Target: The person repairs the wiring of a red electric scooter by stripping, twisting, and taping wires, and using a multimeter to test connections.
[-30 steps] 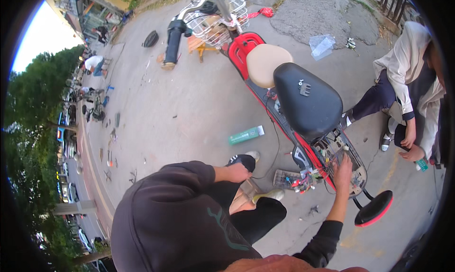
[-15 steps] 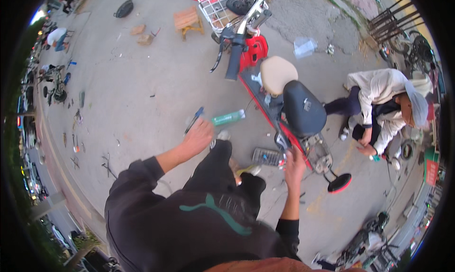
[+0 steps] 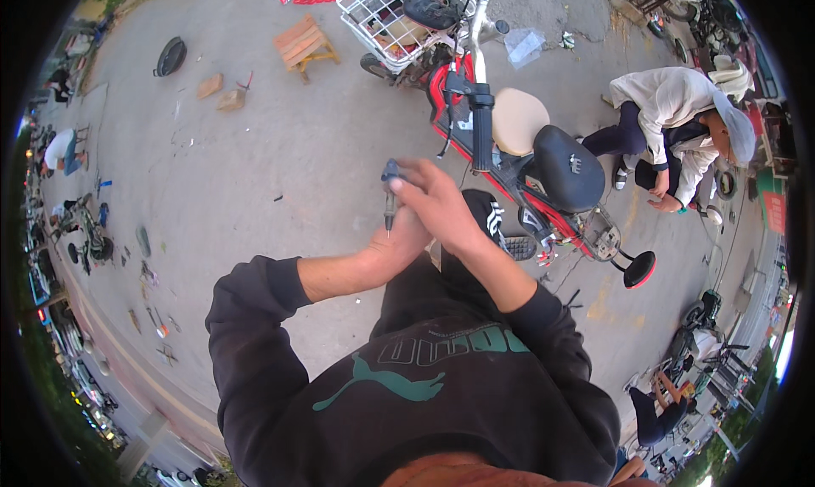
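My two hands are together in front of my body. My right hand lies over the left, its thumb and fingers closed around a slim pen-like tool with a blue-grey top and a thin pale tip pointing down toward my left wrist. The tool's exact kind cannot be made out. Beneath it is my left hand, its fingers hidden by the right one. Just beyond my hands, to the right, stands a red electric scooter with a black seat, a beige seat and a white wire basket.
At the right, a person in a light jacket and cap squats by the scooter. A low wooden stool, bricks and a black basin-like item are at the far left. Scattered tools and a two-wheeler lie farther left.
My right hand has left the scooter's rear and come over to my left hand, closing on the tool that the left was holding. The green box beside my left hand is out of sight.
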`<state>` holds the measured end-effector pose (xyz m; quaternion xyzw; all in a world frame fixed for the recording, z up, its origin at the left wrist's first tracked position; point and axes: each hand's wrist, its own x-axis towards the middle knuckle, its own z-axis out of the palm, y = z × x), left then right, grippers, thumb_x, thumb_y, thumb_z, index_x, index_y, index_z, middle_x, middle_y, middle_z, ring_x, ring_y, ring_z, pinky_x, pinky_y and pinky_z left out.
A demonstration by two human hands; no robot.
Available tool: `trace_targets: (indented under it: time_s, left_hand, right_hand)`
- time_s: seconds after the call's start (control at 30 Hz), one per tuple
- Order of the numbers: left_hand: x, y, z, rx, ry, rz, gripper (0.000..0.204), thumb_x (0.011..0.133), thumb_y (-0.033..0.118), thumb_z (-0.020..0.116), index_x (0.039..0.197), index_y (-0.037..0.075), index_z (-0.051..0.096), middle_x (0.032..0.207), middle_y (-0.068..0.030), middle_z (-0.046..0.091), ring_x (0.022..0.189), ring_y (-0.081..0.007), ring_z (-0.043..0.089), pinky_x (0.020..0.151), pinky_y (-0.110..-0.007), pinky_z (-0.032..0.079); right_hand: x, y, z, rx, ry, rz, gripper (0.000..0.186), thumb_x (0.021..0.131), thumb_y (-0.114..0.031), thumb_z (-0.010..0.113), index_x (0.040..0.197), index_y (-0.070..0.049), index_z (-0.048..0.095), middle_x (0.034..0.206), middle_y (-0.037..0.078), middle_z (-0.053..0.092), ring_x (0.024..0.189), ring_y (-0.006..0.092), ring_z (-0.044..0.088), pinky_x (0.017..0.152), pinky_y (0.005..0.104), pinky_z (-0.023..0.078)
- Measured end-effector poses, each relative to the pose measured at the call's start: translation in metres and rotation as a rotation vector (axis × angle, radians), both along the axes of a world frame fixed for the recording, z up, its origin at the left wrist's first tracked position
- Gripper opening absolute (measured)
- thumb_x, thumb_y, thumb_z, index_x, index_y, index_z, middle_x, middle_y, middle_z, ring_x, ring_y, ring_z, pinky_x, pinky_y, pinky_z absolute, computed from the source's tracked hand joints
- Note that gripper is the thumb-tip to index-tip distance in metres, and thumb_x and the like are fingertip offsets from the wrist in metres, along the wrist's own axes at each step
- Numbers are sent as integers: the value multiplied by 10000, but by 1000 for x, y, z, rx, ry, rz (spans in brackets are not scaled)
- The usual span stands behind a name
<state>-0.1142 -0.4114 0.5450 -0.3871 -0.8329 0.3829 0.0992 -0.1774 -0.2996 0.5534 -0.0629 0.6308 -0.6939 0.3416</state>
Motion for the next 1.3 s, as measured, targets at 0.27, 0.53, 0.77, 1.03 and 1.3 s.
trace_targets:
  time_s: [0.27,0.53,0.77,1.03,1.3]
  left_hand:
    - [-45,-84,-5,-112,-217,132,242,901,199,602,1091,83,697,1048,-66,665,1143,-242,573,1051,-457,417]
    - [-110,-188,-63,692,-999,468,335,914,198,637,1236,114,678,1238,-124,671,1162,-306,643,1078,-490,451]
    - [-247,-226,-23,1326,-1001,819,327,988,103,533,1301,26,587,1093,-168,677,917,-333,684,780,-416,562]
    - [-349,-243,-5,2078,-1794,968,306,1062,140,497,1325,-4,560,1065,-63,655,918,-142,659,806,-288,569]
    - [-409,-227,-15,1269,-1748,398,191,1015,137,574,1135,24,670,986,-96,694,822,-215,664,751,-353,535]
  right_hand:
    - [-75,-97,-7,-13,-279,-44,466,995,-178,608,1373,84,538,1024,128,680,867,173,631,790,329,513]
    - [-149,-109,-76,-6,-72,-522,515,1016,-151,607,1453,75,454,994,54,610,862,111,575,771,268,489]
    - [-185,-150,-48,-168,-315,-851,386,943,-61,724,1266,18,528,1087,68,656,900,105,625,788,251,521]
    - [-217,-174,-24,-199,-57,-1177,299,905,14,745,1067,-65,506,1056,92,683,933,121,626,840,265,514]
    - [-201,-214,-27,176,-109,-1070,322,939,14,678,1250,48,601,1048,107,709,937,142,688,790,280,554]
